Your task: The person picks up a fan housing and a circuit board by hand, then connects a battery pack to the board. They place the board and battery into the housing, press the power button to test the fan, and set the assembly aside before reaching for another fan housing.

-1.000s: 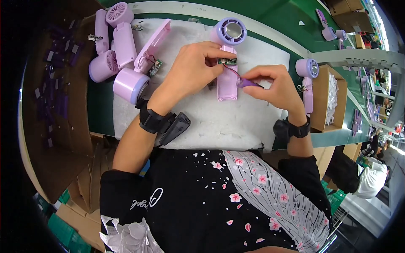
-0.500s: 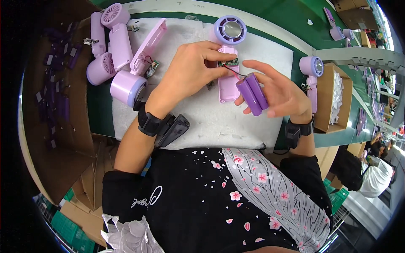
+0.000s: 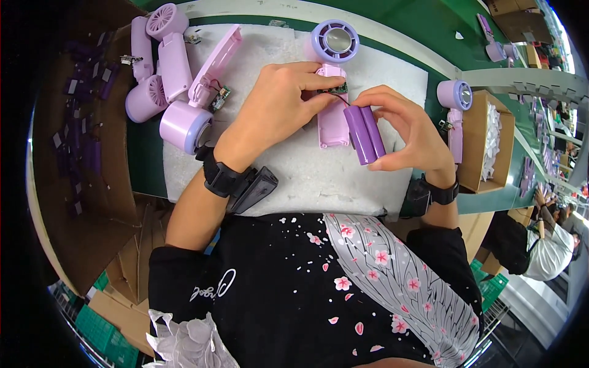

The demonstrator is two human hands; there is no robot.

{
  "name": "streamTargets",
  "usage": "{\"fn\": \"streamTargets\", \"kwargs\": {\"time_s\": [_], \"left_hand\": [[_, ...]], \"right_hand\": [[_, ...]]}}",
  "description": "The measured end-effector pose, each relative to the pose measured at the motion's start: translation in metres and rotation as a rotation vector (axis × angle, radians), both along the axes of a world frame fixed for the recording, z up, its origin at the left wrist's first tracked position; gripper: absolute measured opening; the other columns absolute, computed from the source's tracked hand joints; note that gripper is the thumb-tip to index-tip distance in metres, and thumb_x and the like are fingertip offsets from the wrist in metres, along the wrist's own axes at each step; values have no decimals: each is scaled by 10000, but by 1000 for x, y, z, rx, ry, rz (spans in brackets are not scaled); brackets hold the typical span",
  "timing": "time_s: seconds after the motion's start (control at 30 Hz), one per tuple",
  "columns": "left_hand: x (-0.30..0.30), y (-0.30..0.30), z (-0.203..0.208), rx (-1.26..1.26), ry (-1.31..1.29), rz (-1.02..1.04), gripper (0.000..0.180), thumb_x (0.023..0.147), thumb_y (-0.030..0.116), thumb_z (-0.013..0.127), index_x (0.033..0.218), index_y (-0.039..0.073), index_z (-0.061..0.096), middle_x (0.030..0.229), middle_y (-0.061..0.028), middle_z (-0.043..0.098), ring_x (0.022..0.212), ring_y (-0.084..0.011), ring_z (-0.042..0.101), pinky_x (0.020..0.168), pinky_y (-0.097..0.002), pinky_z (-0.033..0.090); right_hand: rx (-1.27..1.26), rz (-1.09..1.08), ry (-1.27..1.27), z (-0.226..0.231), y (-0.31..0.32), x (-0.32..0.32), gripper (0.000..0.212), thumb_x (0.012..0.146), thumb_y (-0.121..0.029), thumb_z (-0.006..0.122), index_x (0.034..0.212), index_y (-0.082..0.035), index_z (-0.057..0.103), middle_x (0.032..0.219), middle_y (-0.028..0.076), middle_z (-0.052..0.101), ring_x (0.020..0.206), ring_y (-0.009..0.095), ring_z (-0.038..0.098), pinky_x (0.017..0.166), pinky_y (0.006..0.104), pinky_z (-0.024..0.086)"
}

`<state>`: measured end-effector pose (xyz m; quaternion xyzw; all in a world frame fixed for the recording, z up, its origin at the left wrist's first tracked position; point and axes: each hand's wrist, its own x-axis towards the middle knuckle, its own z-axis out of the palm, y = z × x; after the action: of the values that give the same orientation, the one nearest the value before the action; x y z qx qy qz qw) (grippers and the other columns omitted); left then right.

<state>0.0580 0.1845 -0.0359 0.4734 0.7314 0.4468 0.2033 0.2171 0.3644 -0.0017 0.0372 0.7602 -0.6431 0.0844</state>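
My right hand [image 3: 412, 135] grips a purple two-cell battery pack [image 3: 367, 138] between the thumb and fingers at its ends. A dark wire runs from the pack to a small green circuit board [image 3: 341, 89]. With thumb and fingertips closed, my left hand [image 3: 279, 101] holds this board at the upper part of an opened pink handheld fan handle [image 3: 334, 130]. The handle's hollow shell faces up, and its round fan head [image 3: 336, 40] points away from me. My left fingers partly cover the board. The pack is held just right of the handle, tilted.
A white foam mat [image 3: 294, 178] lies under the work. Several pink fans [image 3: 175, 67] lie at left, one with a dangling board [image 3: 219, 98]. A cardboard box [image 3: 116, 178] with purple packs stands far left; another box [image 3: 500, 147] and a fan [image 3: 454, 97] are at right.
My right hand has turned and closed its fingers around the battery pack, which now stands a little more upright. My left hand stays at the board.
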Motion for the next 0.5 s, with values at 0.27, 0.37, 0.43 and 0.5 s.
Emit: {"fn": "streamTargets", "kwargs": {"time_s": [0.27,0.37,0.43,0.5], "left_hand": [[-2,-1,-1,5,44,-35,312,806,58,699,1116,93,717,1116,-180,679,817,-309,690,721,-325,540],[-3,-2,-2,43,58,-50,310,817,52,688,1124,88,712,1123,-187,674,813,-315,691,722,-330,540],[-4,-3,-1,24,69,-77,312,825,47,678,1132,87,707,1124,-201,668,822,-327,692,723,-339,540],[-4,-3,1,15,74,-89,313,829,44,673,1137,87,705,1125,-208,666,827,-333,692,724,-343,540]], "right_hand": [[214,2,43,-9,-11,-3,744,554,-126,850,1231,-7,565,1160,69,565,1078,180,528,911,297,417],[374,-46,96,-9,-18,-5,703,564,-136,854,1205,-26,586,1130,85,596,1032,211,558,893,308,446],[429,-46,146,-14,-23,-6,692,567,-140,857,1197,-32,591,1133,90,601,1024,222,565,894,319,458],[538,-51,249,-18,-26,-6,669,575,-146,862,1182,-42,602,1140,101,613,1008,245,580,897,342,482]]}}
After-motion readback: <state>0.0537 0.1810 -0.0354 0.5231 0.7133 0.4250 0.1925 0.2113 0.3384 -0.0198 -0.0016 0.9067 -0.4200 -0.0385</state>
